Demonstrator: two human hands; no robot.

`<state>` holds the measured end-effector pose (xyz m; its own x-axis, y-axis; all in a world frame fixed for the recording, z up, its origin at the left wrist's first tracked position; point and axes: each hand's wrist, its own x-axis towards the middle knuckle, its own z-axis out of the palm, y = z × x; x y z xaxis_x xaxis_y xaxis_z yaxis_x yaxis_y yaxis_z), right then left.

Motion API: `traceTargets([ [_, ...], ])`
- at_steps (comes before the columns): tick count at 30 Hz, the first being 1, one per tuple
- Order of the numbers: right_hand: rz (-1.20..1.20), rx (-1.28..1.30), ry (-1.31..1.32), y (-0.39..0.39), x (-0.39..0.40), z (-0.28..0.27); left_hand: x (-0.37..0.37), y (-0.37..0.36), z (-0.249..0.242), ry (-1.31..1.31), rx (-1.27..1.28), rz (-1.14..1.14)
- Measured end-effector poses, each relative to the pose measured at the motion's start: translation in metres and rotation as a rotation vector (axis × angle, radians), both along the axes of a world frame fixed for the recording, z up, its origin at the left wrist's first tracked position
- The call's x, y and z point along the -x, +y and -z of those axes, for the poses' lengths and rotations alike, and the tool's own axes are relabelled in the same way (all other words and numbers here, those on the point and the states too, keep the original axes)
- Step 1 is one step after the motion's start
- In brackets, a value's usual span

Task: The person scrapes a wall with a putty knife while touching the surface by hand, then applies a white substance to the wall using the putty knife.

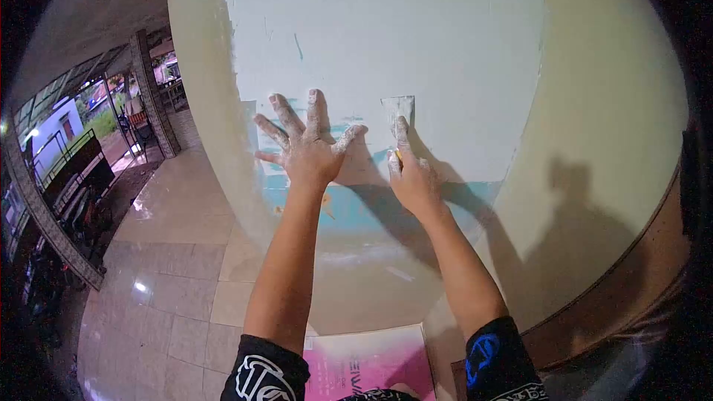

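In the head view, my left hand (306, 147) lies with fingers spread against the wall, touching its white-coated patch (416, 30). White residue covers its fingers. To its right, my right hand (414, 182) grips a putty knife (399, 106), with the index finger stretched along the blade. The blade points upward, flat to the wall or nearly so, and is smeared with white; only a bit of yellow handle shows between the fingers. Streaks of turquoise show through around the left fingers, and a turquoise band (386, 206) runs below both hands.
A pink and white cardboard box (371, 362) is on the floor below me. Glossy tiles (178, 282) stretch to the left, towards a pillar (154, 93) and an open-sided area with railings. A brown ledge (601, 312) borders the wall at lower right.
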<state>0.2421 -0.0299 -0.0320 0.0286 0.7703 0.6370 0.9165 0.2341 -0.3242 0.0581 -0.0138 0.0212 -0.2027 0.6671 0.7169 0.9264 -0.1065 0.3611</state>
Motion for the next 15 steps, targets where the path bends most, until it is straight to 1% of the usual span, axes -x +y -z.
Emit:
traceTargets([
  [1,0.003,-0.003,0.000,0.005,-0.001,0.011,-0.001,-0.001,0.000,0.000,-0.003,0.003],
  [3,-0.102,-0.120,0.102,0.000,0.002,0.040,-0.001,0.000,-0.001,-0.036,0.036,-0.002],
  [4,-0.037,0.097,0.070,-0.014,0.006,0.046,-0.002,-0.003,-0.005,-0.034,0.086,-0.013],
  [5,-0.034,0.090,0.064,-0.012,0.006,0.047,-0.002,-0.003,-0.007,-0.040,0.078,-0.009],
  [7,-0.023,-0.009,0.022,-0.016,0.011,0.036,0.000,-0.002,-0.008,-0.027,0.132,0.015],
  [8,-0.056,0.037,0.087,-0.012,0.007,0.023,0.002,0.007,0.001,-0.010,0.034,0.026],
  [9,0.000,-0.018,0.038,-0.004,0.008,0.014,0.002,0.007,0.001,-0.006,0.041,0.029],
  [10,-0.021,-0.034,0.060,0.005,0.004,0.012,0.001,0.005,-0.001,-0.012,0.068,0.016],
  [11,-0.042,-0.048,0.079,0.010,0.002,0.013,0.001,0.004,-0.003,-0.021,0.096,0.001],
  [13,0.023,0.011,0.113,-0.004,0.012,0.030,0.002,-0.003,-0.009,-0.035,0.134,0.017],
  [14,-0.089,-0.113,0.123,-0.001,0.009,0.058,0.002,-0.007,-0.013,-0.050,0.169,0.032],
  [15,-0.087,-0.114,0.117,-0.007,0.009,0.055,0.001,-0.008,-0.014,-0.068,0.201,0.049],
])
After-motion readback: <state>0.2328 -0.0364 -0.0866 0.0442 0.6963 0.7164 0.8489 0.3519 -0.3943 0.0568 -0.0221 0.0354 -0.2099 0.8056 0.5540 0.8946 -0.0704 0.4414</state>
